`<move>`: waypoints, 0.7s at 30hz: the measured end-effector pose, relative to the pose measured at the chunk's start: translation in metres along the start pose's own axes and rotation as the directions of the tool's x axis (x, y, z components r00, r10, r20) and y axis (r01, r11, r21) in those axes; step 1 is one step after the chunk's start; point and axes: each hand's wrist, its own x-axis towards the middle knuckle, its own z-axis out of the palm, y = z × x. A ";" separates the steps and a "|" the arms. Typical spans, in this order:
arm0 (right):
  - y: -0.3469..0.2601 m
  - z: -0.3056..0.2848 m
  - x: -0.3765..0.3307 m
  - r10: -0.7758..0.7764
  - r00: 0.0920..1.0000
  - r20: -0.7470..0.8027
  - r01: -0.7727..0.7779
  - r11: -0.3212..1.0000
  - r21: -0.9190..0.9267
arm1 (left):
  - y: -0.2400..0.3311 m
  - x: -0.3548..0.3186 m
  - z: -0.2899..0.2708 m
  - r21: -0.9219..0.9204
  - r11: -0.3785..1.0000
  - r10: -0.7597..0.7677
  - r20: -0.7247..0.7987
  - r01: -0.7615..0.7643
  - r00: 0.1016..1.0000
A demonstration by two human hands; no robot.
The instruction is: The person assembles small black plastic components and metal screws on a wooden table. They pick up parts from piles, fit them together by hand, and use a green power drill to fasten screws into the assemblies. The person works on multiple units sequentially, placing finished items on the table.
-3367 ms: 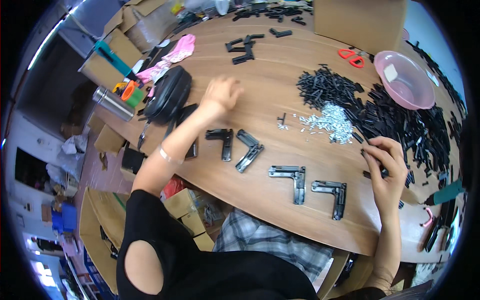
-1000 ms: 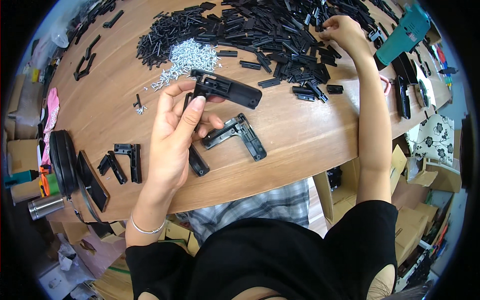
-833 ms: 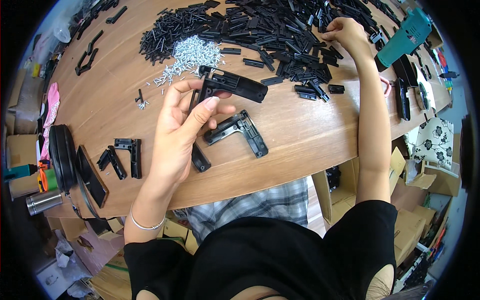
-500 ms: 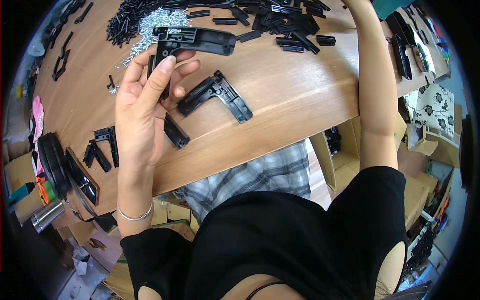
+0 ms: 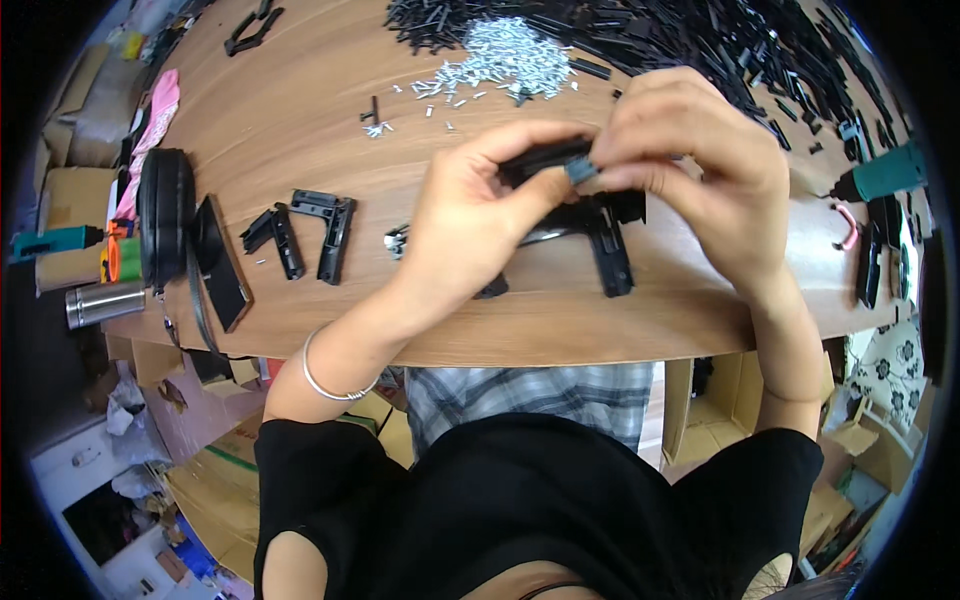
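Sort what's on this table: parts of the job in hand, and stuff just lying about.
In the job: black bracket in left hand and right hand, small clip, pin heap, black strips, finished brackets.

Lying about: headphones, steel flask, pink cloth.

Black bracket (image 5: 548,160) mostly behind fingers (image 5: 640,150)

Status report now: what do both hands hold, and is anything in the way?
Left hand and right hand both grip one black plastic part above the table. Another black part lies underneath. Nothing blocks.
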 end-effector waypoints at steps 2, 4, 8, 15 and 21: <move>0.000 0.005 0.000 -0.070 0.998 -0.001 0.070 0.992 -0.106 | -0.002 -0.002 0.000 0.093 0.994 0.054 0.004 -0.054 0.999; 0.002 0.006 -0.001 -0.038 0.999 -0.005 0.038 0.995 -0.094 | -0.003 -0.005 0.002 0.072 0.996 0.061 -0.005 -0.060 0.998; 0.001 0.007 -0.004 0.089 0.996 -0.019 -0.089 0.996 -0.016 | -0.005 -0.005 0.005 0.118 0.980 0.156 0.024 -0.157 0.988; -0.005 0.017 -0.009 0.129 0.989 -0.069 -0.134 0.988 -0.072 | -0.006 -0.002 0.005 0.295 0.942 0.181 -0.040 -0.162 0.983; -0.006 0.023 -0.003 -0.004 0.989 -0.148 -0.021 0.986 -0.166 | -0.014 -0.001 0.004 0.354 0.886 0.356 -0.103 -0.300 0.929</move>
